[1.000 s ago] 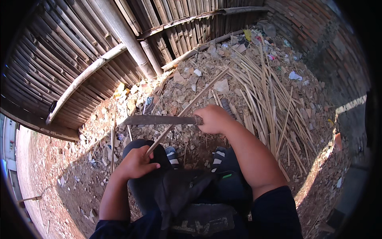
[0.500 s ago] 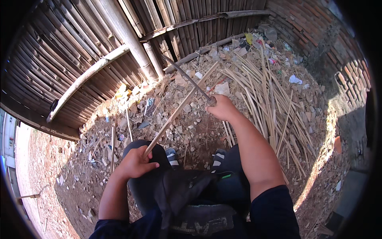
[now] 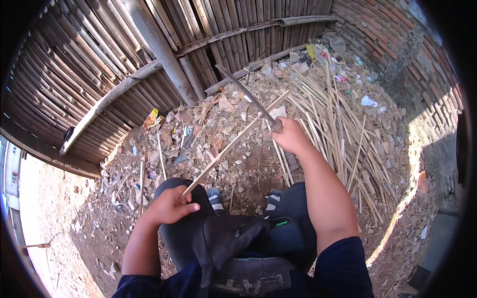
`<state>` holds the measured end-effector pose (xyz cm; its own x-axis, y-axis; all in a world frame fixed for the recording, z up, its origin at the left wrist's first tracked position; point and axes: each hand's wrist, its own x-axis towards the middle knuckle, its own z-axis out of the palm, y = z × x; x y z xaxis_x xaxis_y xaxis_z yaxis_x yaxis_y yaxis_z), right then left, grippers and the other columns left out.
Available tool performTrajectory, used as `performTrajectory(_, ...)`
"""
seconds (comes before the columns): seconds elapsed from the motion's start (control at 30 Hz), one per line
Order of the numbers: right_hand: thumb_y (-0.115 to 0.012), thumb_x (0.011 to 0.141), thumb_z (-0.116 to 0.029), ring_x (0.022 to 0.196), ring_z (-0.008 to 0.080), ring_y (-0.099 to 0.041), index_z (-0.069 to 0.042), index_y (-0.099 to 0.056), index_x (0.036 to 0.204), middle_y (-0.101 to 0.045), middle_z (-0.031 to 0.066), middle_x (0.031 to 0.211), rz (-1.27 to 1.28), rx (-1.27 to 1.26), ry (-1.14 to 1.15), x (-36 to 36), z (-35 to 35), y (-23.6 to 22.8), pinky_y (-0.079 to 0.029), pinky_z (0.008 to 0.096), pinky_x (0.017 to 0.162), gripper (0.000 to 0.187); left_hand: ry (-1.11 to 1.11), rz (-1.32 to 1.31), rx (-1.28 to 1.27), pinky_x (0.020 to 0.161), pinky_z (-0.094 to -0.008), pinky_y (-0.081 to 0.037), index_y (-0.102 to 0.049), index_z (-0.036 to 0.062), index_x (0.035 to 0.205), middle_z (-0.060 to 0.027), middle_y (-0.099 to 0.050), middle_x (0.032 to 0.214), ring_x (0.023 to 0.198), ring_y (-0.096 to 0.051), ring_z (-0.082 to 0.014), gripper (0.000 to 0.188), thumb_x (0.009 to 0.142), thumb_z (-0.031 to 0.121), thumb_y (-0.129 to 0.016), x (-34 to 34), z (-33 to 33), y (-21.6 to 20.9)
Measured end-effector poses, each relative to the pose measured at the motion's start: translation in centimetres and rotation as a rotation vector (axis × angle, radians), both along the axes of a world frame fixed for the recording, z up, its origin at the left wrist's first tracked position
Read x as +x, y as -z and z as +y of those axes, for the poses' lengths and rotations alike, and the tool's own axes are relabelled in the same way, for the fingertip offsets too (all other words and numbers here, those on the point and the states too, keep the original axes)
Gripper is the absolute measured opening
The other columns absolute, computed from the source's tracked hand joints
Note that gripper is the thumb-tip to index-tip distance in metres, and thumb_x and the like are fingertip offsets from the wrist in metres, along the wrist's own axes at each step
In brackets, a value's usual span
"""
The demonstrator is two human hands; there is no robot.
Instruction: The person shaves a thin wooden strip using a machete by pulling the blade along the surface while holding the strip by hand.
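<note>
Bamboo strip (image 3: 233, 143) runs diag. from L knee up to far centre, near end pinched in left hand (image 3: 171, 204) on the thigh. Right hand (image 3: 290, 136) fist-closed on handle of long knife (image 3: 246, 94), blade raised, pointing far-left. Risk: a swing glances off the thin strip twd L fingers or knees/striped socks (image 3: 272, 198) right below; strip only held at one end, could flex/slip. Around: pile of cut strips (image 3: 343, 129) far right, rubble + litter, bamboo fence (image 3: 124, 54) far left, brick wall (image 3: 397, 44) far right. Little swing room.

Thin pale bamboo strip (image 3: 233, 144), slanting up over rubble, long dark blade (image 3: 246, 95) raised, tip toward fence
</note>
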<state>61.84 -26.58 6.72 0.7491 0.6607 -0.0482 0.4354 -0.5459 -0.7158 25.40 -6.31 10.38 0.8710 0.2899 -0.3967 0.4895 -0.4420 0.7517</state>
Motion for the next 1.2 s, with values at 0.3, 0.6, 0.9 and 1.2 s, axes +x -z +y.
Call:
performTrajectory(0.3, -0.072, 0.08, -0.021, 0.087, 0.0382, -0.07, -0.006, -0.07, 0.1, -0.072, 0.0203, 0.087, -0.001, -0.024, -0.004, 1.7, -0.2, 1.6, -0.055, 0.0458, 0.079, 0.025, 0.025, -0.022, -0.127, 0.064, -0.03, -0.043, -0.06, 0.0022, 0.093, 0.0036, -0.05, 0.071, 0.07, -0.045, -0.0093, 0.039, 0.104, 0.039, -0.062, -0.7, 0.9, 0.7)
performTrajectory(0.6, -0.074, 0.082, -0.021, 0.081, 0.0364, -0.07, -0.011, -0.072, 0.111, -0.07, 0.0178, 0.081, -0.23, -0.164, -0.312, -3.7, 0.8, -1.2, -0.054, 0.0465, 0.074, 0.031, -0.201, -0.004, -0.557, 0.047, -0.0242, -0.026, -0.056, 0.0096, 0.095, 0.0067, -0.038, 0.063, 0.051, -0.033, -0.0066, 0.038, 0.109, 0.044, -0.048, -0.5, 0.9, 0.6)
performTrajectory(0.9, -0.073, 0.084, -0.025, 0.089, 0.0378, -0.071, -0.01, -0.071, 0.11, -0.074, 0.018, 0.094, -0.021, -0.076, -0.166, -0.2, 1.0, 0.6, -0.056, 0.0467, 0.081, 0.03, -0.235, 0.054, -0.581, 0.045, -0.0242, -0.024, -0.055, 0.0086, 0.096, 0.0059, -0.035, 0.059, 0.048, -0.032, -0.0066, 0.043, 0.108, 0.049, -0.047, -0.4, 1.4, -0.3)
performTrajectory(1.2, -0.074, 0.082, -0.023, 0.087, 0.0376, -0.071, -0.008, -0.071, 0.112, -0.073, 0.02, 0.092, -0.112, -0.071, -0.209, 0.5, 0.5, 1.1, -0.056, 0.0463, 0.079, 0.034, -0.166, 0.091, -0.58, 0.047, -0.0248, -0.028, -0.055, 0.0091, 0.096, 0.0055, -0.037, 0.061, 0.05, -0.034, -0.0077, 0.04, 0.11, 0.045, -0.045, -0.5, 1.5, -0.8)
